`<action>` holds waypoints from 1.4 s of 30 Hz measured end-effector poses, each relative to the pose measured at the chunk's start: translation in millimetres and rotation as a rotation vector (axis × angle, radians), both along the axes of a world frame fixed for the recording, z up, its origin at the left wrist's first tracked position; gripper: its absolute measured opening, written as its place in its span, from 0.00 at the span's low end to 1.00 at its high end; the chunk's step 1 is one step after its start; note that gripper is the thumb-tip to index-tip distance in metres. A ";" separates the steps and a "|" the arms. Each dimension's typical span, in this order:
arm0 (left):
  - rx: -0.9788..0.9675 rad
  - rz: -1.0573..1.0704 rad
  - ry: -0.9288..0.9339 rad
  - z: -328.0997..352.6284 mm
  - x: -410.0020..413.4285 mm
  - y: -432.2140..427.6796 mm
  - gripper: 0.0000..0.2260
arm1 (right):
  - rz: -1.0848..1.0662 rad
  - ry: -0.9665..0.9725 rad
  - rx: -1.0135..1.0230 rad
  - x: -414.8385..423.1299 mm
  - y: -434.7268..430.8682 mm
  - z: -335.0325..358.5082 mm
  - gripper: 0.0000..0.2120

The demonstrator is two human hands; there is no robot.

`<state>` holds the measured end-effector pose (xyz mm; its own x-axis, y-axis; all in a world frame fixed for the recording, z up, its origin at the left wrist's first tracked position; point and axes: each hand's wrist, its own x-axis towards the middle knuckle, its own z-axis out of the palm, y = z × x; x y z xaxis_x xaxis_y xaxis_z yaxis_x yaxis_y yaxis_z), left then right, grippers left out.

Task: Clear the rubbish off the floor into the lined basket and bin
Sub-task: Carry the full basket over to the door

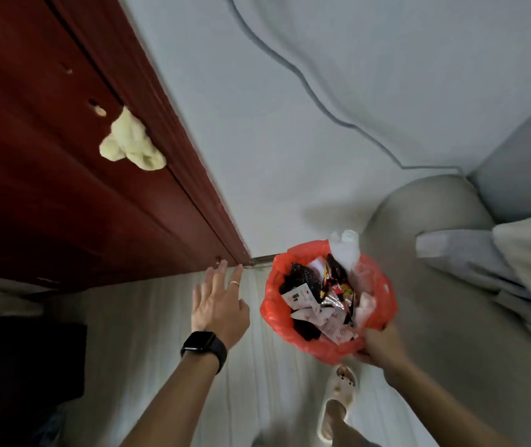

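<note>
The right hand [378,345] gripped the near rim of the red-lined bin [272,306], its fingers curled into the liner and mostly hidden by it. The bin appeared to be held up off the floor [148,333], above a foot in a pale slipper [338,401], just beside the grey sofa [435,221]. It was heaped with rubbish [330,296]: foil packets, paper slips, a white bag poking over the far edge. The left hand [220,301], with a dark watch [204,348] on its wrist, was stretched forward with its fingers straight and spread, holding nothing, near the foot of the dark red door [64,188]. A pale yellow cloth [131,141] hung at the door's edge.

No loose litter showed on the visible floor, so the gathering looked largely done and the step in hand seemed to be carrying the full bin (whether out through that door could not be told). The next move probably called for the free hand to deal with the door while the right kept the rim level, since the load sat high and light scraps could spill.
</note>
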<state>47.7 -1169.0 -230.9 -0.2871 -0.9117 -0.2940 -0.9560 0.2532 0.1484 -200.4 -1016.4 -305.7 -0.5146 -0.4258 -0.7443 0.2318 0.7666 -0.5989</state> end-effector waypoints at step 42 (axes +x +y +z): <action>0.250 0.096 0.209 -44.2 -92.7 -141.8 0.25 | 1.032 0.510 -0.044 -33.3 -196.1 10.0 0.12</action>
